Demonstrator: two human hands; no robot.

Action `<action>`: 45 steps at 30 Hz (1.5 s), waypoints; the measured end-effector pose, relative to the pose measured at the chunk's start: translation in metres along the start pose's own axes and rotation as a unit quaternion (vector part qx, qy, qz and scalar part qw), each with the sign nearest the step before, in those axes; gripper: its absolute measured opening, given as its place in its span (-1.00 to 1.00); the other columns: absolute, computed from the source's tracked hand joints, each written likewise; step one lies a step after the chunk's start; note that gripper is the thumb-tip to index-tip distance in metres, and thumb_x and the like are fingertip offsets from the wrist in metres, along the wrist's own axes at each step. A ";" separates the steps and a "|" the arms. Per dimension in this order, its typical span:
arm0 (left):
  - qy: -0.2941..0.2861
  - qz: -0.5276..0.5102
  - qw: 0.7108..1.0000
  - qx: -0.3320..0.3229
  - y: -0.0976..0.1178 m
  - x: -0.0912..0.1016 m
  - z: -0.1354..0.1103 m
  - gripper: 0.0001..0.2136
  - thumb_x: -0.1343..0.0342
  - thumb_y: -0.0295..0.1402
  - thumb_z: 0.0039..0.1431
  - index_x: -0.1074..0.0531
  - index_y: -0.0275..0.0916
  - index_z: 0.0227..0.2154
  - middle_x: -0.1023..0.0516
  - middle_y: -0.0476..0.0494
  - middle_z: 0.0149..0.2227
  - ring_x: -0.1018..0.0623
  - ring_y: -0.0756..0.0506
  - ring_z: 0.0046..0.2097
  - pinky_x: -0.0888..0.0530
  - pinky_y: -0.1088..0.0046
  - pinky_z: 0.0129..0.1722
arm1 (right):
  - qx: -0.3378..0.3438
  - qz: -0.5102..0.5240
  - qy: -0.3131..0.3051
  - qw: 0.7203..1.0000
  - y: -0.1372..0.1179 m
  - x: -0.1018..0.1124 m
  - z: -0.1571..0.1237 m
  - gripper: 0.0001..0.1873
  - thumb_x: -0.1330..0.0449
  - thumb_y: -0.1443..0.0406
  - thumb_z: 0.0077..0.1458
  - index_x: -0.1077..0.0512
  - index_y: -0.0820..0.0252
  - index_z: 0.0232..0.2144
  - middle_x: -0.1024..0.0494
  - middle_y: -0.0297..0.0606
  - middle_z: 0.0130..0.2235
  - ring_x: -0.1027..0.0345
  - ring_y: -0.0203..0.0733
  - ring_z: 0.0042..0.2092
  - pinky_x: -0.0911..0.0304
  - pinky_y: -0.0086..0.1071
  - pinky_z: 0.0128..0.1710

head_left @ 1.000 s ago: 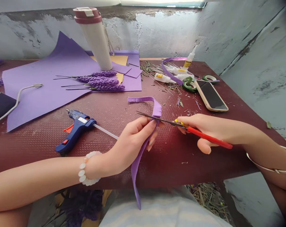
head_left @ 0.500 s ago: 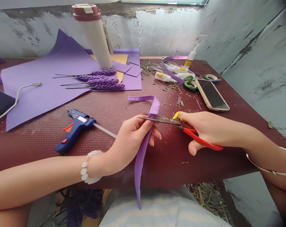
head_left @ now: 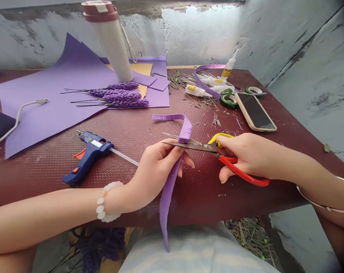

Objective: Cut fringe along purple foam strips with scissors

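Between thumb and fingers, my left hand (head_left: 156, 168) pinches a long purple strip (head_left: 168, 193). Its upper part bends over to the left and has fine cuts along the edge, while the lower part hangs past the table edge. My right hand (head_left: 243, 155) grips a pair of scissors (head_left: 203, 146) with one red and one yellow handle. The blades are parted and lie around the strip just above my left fingertips. A blue hot glue gun (head_left: 89, 155) with a clear glue stick rests on the table, left of my left hand.
Purple sheets (head_left: 41, 102) spread at the back left, bearing purple flower stems (head_left: 118, 96) and a white tumbler (head_left: 112, 49). At the back right are glue bottles (head_left: 196, 90), green tape rolls (head_left: 228, 98), a phone (head_left: 255, 112) and scattered trimmings. A white cable (head_left: 21, 113) lies at left.
The scissors have opened wider, with the blades spread and the yellow handle lifted away from the red one. The left hand keeps its hold on the strip. The view has shifted slightly.
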State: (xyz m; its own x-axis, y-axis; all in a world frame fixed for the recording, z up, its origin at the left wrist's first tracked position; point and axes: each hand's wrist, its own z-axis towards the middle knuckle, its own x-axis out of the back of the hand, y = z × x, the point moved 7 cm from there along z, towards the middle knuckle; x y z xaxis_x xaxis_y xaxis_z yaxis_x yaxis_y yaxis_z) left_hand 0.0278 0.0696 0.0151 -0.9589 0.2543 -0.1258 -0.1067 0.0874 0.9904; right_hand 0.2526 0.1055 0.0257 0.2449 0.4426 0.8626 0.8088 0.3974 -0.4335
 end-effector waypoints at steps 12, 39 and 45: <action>0.000 -0.012 1.000 0.014 0.001 -0.001 0.000 -0.49 -0.59 0.09 0.40 -0.67 -0.24 -0.42 -0.68 -0.06 -0.48 -0.49 0.02 -0.51 -0.45 0.51 -0.47 | 0.010 0.017 -0.012 1.000 0.003 -0.001 -0.001 -0.46 -0.40 -0.26 0.21 -0.26 -0.14 -0.28 -0.62 -0.39 -0.44 -0.48 0.08 -0.47 -0.18 -0.14 -0.34; -0.055 -0.082 0.992 0.074 -0.005 -0.012 -0.008 -0.50 -0.50 0.00 0.50 -0.44 -0.17 -0.42 -0.48 0.09 -0.52 -0.41 0.05 -0.52 -0.33 0.48 -0.47 | 0.024 0.158 -0.162 0.974 0.008 0.000 -0.006 -0.51 -0.41 -0.14 0.35 -0.34 -0.05 -0.38 -0.38 -0.49 -0.46 -0.20 -0.14 -0.42 -0.07 -0.21 -0.41; -0.068 -0.085 0.991 0.074 -0.004 -0.013 -0.008 -0.59 -0.52 0.04 0.48 -0.62 -0.21 -0.24 -0.42 0.14 -0.56 -0.33 0.04 -0.53 -0.24 0.46 -0.49 | -0.029 0.143 -0.168 0.975 -0.005 0.004 -0.013 -0.57 -0.49 0.02 0.18 -0.29 -0.08 -0.37 -0.41 -0.51 -0.51 -0.25 -0.12 -0.47 -0.09 -0.20 -0.43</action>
State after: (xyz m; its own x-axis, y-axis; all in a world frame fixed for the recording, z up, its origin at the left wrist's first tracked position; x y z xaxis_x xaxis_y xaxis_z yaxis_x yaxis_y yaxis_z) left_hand 0.0382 0.0581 0.0131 -0.8854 0.3499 -0.3059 -0.2140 0.2774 0.9366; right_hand 0.2566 0.0948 0.0344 0.2832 0.7706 0.5709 0.7649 0.1775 -0.6192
